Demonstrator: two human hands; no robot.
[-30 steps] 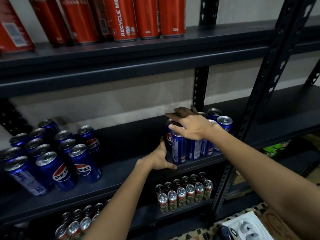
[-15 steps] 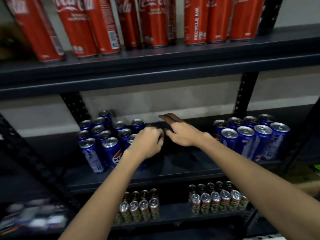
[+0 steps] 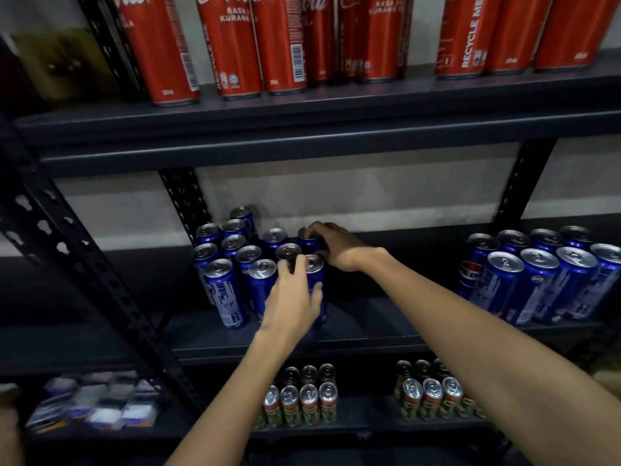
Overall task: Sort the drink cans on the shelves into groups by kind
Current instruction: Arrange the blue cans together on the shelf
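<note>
On the dark middle shelf [image 3: 386,327] a cluster of blue Pepsi cans [image 3: 228,290] stands at the left and a second blue cluster [image 3: 537,284] at the right. My left hand [image 3: 294,302] grips a blue can [image 3: 315,264] standing at the front right edge of the left cluster, thumb on one side and fingers on the other. Behind it, my right hand [image 3: 337,252] curls its fingers over the top of another blue can [image 3: 306,235] at the cluster's back right. Both cans stand upright on the shelf.
Tall red Coca-Cola cans [image 3: 232,45] line the top shelf. Two groups of small green-and-red cans [image 3: 302,405] [image 3: 433,396] stand on the lower shelf. A slotted black upright [image 3: 84,264] crosses at the left, with blurred packets [image 3: 94,405] below it.
Both hands left the right cluster with a blue can each and moved left. The two cans now stand against the right side of the left cluster.
</note>
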